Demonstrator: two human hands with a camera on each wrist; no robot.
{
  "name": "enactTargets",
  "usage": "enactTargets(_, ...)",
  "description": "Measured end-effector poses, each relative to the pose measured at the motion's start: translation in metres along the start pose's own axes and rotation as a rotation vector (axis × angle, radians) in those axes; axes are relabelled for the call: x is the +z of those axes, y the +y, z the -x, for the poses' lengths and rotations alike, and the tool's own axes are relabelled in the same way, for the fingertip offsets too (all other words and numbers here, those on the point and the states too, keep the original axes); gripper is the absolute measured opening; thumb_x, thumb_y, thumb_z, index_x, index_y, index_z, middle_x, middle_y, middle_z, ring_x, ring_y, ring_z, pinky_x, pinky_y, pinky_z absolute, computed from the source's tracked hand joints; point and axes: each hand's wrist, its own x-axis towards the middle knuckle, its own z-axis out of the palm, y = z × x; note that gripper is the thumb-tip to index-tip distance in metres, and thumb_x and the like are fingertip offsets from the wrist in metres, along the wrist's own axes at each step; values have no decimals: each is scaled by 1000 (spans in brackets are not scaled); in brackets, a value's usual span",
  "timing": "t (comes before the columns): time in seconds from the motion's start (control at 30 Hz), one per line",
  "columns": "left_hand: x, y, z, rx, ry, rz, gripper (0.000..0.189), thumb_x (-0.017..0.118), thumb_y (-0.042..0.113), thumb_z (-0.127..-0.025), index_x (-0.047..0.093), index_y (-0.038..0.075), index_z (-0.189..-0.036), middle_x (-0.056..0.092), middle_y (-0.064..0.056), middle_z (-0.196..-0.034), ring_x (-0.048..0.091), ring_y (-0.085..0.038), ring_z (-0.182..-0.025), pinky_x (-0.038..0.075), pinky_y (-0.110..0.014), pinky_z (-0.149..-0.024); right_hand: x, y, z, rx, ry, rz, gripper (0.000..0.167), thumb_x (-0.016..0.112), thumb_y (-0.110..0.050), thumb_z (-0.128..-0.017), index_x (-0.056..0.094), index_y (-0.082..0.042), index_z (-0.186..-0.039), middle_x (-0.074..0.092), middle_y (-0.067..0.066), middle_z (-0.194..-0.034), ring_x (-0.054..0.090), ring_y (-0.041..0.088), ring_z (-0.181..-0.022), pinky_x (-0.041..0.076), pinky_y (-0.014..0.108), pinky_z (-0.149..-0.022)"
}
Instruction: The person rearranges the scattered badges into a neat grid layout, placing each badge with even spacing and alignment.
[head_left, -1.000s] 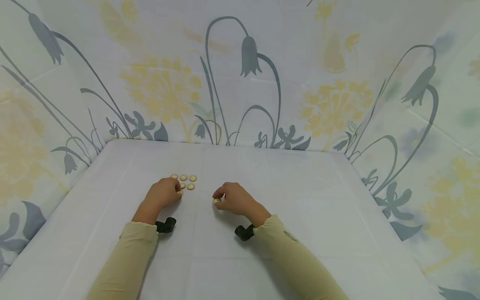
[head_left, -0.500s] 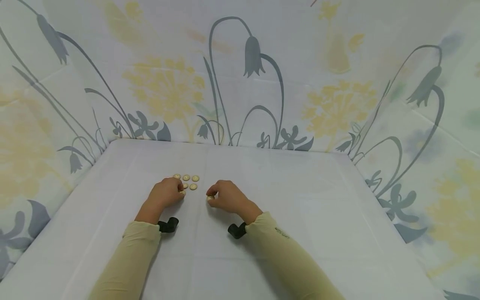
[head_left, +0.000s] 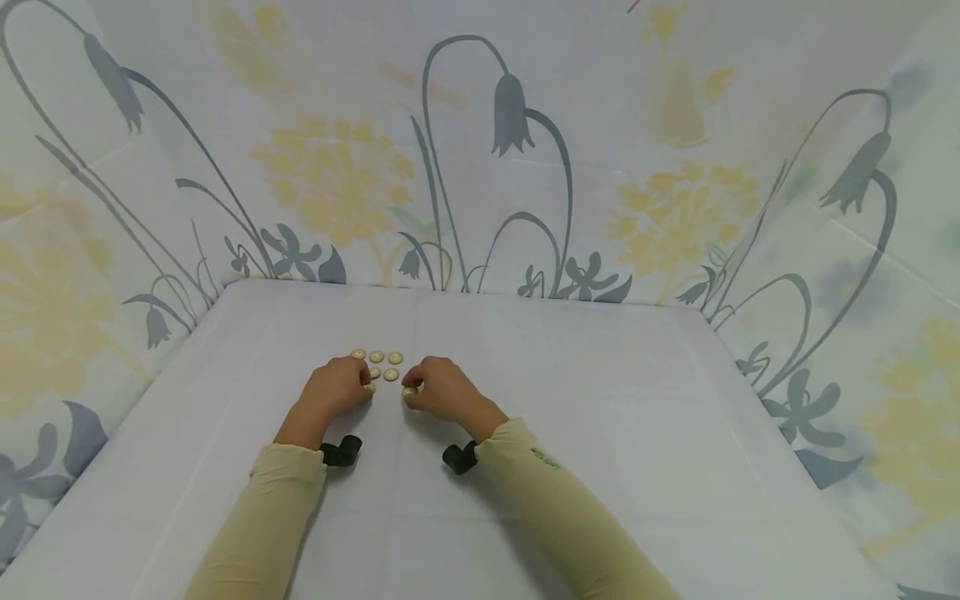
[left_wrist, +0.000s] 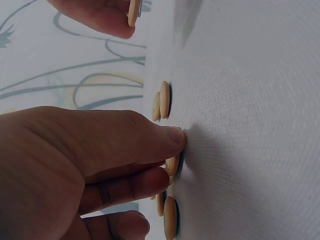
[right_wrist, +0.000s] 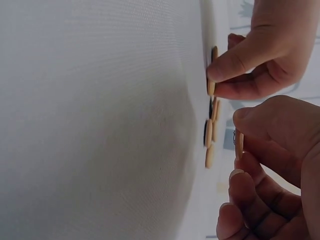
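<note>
In the head view, my left hand (head_left: 332, 393) is at the near-left edge of a small cluster of pale round wooden discs. Its thumb and fingers pinch one wooden disc (left_wrist: 172, 164) low at the white cloth. My right hand (head_left: 446, 390) is just to the right, pinching another wooden disc (right_wrist: 239, 144) between thumb and fingers, clear of the cloth. Beyond the left hand lie a far row with a disc (head_left: 377, 357) in its middle and a nearer row with a disc (head_left: 391, 375) at its right end. The left hand partly covers the nearer discs.
A white cloth (head_left: 615, 433) covers the table. Flower-printed fabric (head_left: 480, 167) rises behind it and along both sides. Dark wrist-worn devices, a left one (head_left: 342, 451) and a right one (head_left: 460, 457), jut inward from the sleeves.
My right hand has moved left, towards the discs and the left hand, carrying its disc. The left hand stays at its disc, and the head view has shifted slightly.
</note>
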Motion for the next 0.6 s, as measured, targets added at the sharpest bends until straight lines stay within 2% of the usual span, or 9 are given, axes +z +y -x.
enactTargets(0.6, 0, -2, 1, 28, 25, 4, 15, 64, 18, -87, 69, 4, -90, 67, -7, -83, 57, -20, -71, 47, -37, -66, 9, -16, -20, -54, -2, 7, 26, 68, -19, -88, 73, -12, -112, 73, -3, -103, 63, 9, -91, 50, 22, -81)
